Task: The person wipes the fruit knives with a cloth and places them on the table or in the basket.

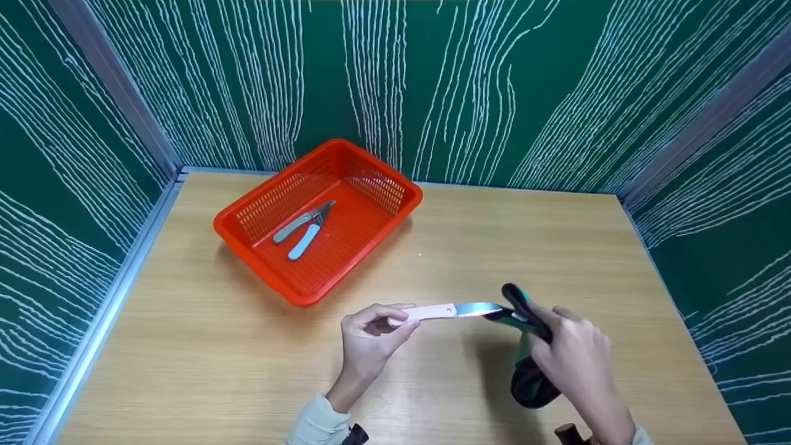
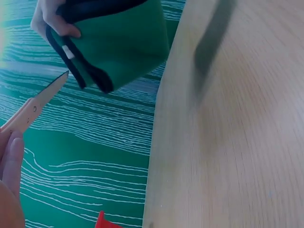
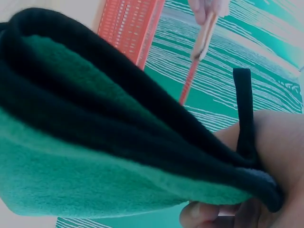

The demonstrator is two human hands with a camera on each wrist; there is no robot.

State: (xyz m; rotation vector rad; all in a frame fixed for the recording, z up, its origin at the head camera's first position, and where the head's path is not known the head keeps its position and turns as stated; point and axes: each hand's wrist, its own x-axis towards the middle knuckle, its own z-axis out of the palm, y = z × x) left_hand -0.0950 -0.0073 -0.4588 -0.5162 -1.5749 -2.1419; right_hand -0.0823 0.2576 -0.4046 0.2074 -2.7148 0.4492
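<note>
My left hand [image 1: 371,343] pinches the pale pink handle of a folding knife [image 1: 432,311], its blade out and pointing right. My right hand [image 1: 578,352] grips a folded green cloth with black edging [image 1: 534,380], held above the table. In the head view the blade tip meets or overlaps the cloth's edge; whether they touch I cannot tell. The left wrist view shows the knife [image 2: 35,107] beside the hanging cloth [image 2: 123,42]. Up close in the right wrist view, the cloth [image 3: 85,171] has a black loop and hides part of my fingers.
A red plastic basket [image 1: 371,247] stands at the back left of the wooden table [image 1: 525,241]. Inside it lie two knives with pale handles, a greyish one [image 1: 290,228] and a light blue one [image 1: 304,242]. Green panels with white wavy lines [image 1: 371,74] enclose the table.
</note>
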